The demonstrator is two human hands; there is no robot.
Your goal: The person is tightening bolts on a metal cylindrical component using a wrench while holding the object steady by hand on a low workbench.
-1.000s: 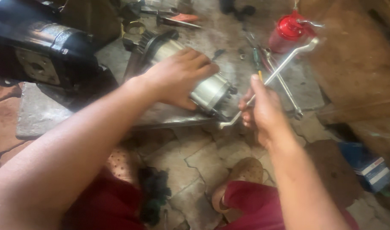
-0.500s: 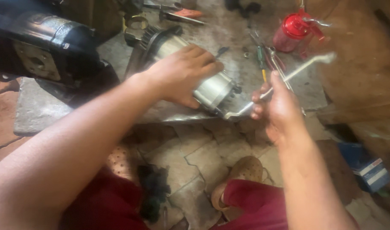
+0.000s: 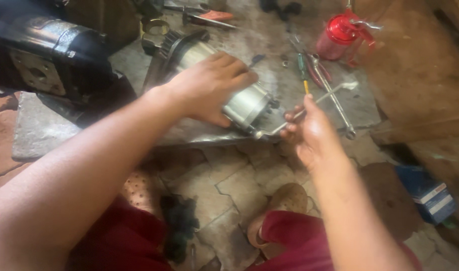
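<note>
Nearest the camera, dark red cloth covers the person's lap, and a tan shoe (image 3: 288,198) rests on the cracked stone floor (image 3: 229,175) beside a dark rag (image 3: 179,221). A blue box (image 3: 429,193) lies on the ground at the right.

Just above, the right hand (image 3: 309,131) is closed around the shaft of a bent silver wrench (image 3: 309,108), whose lower end meets the near end of a grey metal motor housing (image 3: 247,105); the wrench's far end points up and to the right. The left hand (image 3: 209,88) lies spread over the top of the housing, fingers wrapped on its cylindrical body, pressing it down. The housing lies on its side on a flat grey slab (image 3: 44,135) serving as a bench, its toothed end pointing away.

To the right of the wrench, more spanners and a green-handled screwdriver (image 3: 302,68) lie on the slab. Farther back stands a red oil can (image 3: 339,36) with a metal trigger. At the far left sits a large black machine body (image 3: 44,50), and red-handled pliers (image 3: 209,17) lie near the top edge.
</note>
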